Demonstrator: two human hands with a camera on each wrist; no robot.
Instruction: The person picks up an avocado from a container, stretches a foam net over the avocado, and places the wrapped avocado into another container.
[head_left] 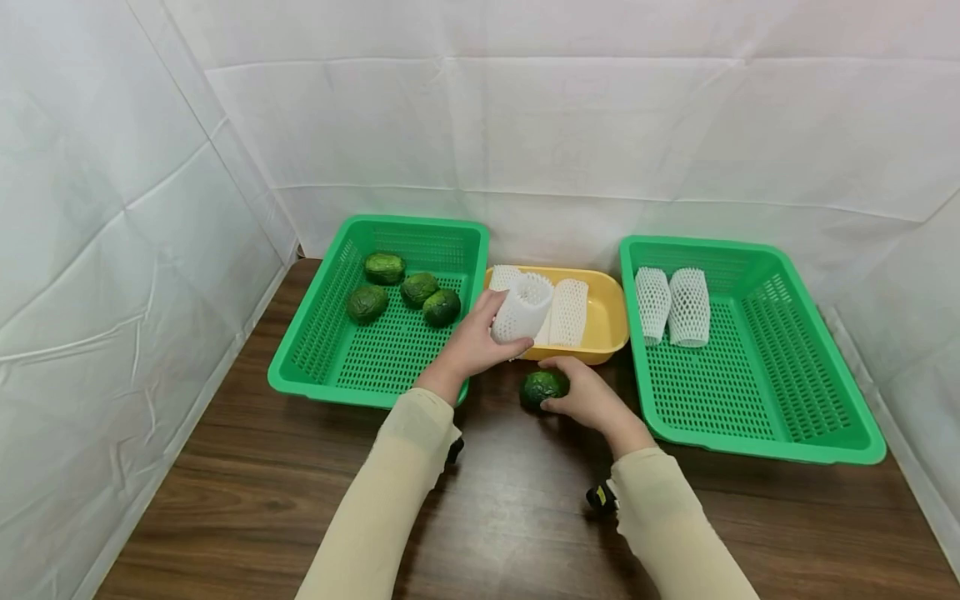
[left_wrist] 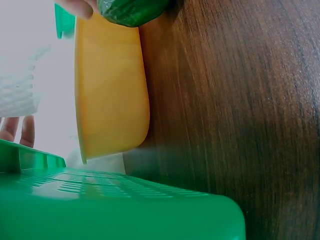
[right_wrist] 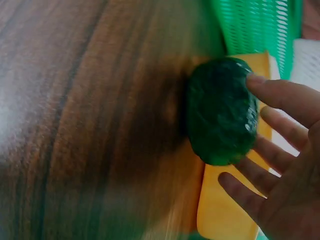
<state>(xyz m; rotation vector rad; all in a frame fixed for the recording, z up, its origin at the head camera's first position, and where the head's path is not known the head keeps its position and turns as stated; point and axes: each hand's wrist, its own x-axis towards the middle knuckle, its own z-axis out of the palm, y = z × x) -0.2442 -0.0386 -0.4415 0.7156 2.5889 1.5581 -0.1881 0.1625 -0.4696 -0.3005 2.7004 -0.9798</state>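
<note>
A white foam net sleeve is gripped in my left hand, its open end facing up, above the left part of the yellow tray. In the left wrist view, this foam net sleeve shows at the left edge, with fingertips below it. My right hand holds a dark green, wrinkled avocado between thumb and fingers, just in front of the tray. The right wrist view shows the thumb touching the avocado and the other fingers spread along its side.
The yellow tray holds more foam net sleeves. At left, a green basket contains several avocados. Two net-covered pieces lie in the right green basket. White cloth hangs behind the brown table.
</note>
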